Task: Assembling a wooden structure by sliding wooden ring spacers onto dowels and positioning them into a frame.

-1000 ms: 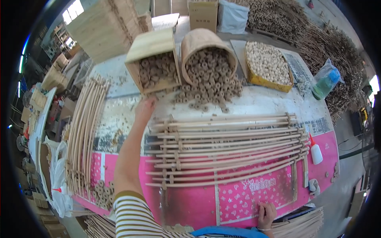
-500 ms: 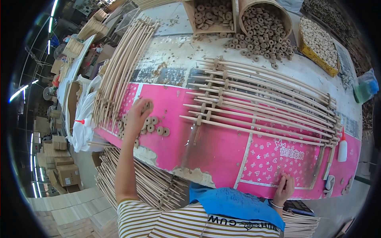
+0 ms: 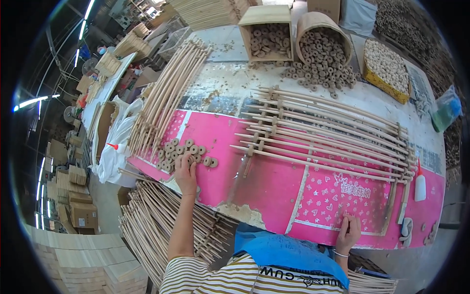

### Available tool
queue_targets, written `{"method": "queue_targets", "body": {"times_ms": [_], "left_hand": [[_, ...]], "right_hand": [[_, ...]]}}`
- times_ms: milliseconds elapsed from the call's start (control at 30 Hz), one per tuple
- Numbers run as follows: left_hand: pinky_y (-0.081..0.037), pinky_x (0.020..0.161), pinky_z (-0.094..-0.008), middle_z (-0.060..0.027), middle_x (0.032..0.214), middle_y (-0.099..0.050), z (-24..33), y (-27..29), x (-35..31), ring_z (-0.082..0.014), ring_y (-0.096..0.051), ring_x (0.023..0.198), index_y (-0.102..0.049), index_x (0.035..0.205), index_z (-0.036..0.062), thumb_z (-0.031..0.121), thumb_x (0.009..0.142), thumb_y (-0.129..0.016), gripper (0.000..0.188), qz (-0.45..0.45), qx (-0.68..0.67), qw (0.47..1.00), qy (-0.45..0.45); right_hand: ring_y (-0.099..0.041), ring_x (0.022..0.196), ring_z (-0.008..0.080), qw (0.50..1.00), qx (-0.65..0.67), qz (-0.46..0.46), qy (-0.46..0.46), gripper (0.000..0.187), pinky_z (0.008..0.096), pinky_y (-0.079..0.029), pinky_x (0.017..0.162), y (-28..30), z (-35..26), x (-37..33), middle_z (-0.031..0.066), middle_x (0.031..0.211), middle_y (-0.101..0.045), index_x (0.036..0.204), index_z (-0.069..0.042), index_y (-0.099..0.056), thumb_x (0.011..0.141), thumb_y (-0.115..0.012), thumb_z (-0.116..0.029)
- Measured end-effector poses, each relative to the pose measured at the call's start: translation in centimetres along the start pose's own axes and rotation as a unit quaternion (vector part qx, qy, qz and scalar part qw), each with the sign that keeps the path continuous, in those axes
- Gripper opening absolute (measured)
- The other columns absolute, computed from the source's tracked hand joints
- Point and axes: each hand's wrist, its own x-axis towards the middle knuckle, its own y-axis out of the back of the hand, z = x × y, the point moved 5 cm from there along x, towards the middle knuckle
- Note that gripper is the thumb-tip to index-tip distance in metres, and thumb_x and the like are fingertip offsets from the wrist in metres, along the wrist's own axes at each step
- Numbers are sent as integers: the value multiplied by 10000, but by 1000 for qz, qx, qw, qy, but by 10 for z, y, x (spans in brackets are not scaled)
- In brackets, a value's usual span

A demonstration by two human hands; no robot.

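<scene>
My left hand (image 3: 186,175) is at the near side of a loose pile of small brown wooden rings (image 3: 171,154), its bent fingertips closed on a ring there. By the table's near edge, my right hand (image 3: 349,230) hangs over the pink sheet with thumb and fingers together; anything between them is too small to make out. Ahead lies a row of long pointed wooden rods (image 3: 323,134), with rings or small blocks on them near both ends. Another bundle of rods (image 3: 169,93) leans toward the back left, beside the ring pile.
A square wooden box (image 3: 267,41) and a round tub (image 3: 323,44) spill rings at the back. A yellow basket (image 3: 387,71) holds pale pieces. At the right stand a white glue bottle (image 3: 420,187) and a green-filled bag (image 3: 445,112). More rods (image 3: 161,220) lie below the table edge.
My left hand has come down and nearer, from above the far side of the ring pile to its near side. My right hand stays in place. The whole view has shifted slightly.
</scene>
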Motion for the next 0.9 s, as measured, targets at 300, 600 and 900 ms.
{"method": "queue_targets", "body": {"times_ms": [300, 600, 900], "left_hand": [[-331, 1150, -486, -103, 1460, -587, -5, 6, -13, -290, -532, 1359, -614, 1465, 173, 341, 964, -723, 540, 47, 140, 989, 21], [-343, 1215, -477, -94, 1523, -568, -3, -1, 3, -321, -521, 1410, -593, 1487, 139, 271, 1017, -652, 491, 23, 85, 996, -12], [-339, 1199, -529, -116, 1521, -576, -80, -16, 69, -329, -488, 1451, -610, 1482, 174, 299, 1046, -596, 454, -35, 184, 982, -23]], "right_hand": [[-579, 746, 277, 999, 18, -1, 30, 94, 385, -447, 660, -5, -1, 0, 132, 829, -609, 1000, 16, -709, 1003, -623, -21], [-563, 730, 253, 1000, 5, -12, 15, 118, 373, -426, 636, -6, 3, -2, 121, 840, -601, 1027, 28, -710, 1034, -608, -32], [-608, 790, 270, 1000, -12, -20, 10, 123, 370, -467, 684, -5, 4, -1, 138, 881, -630, 1021, 41, -694, 1044, -596, -29]]}}
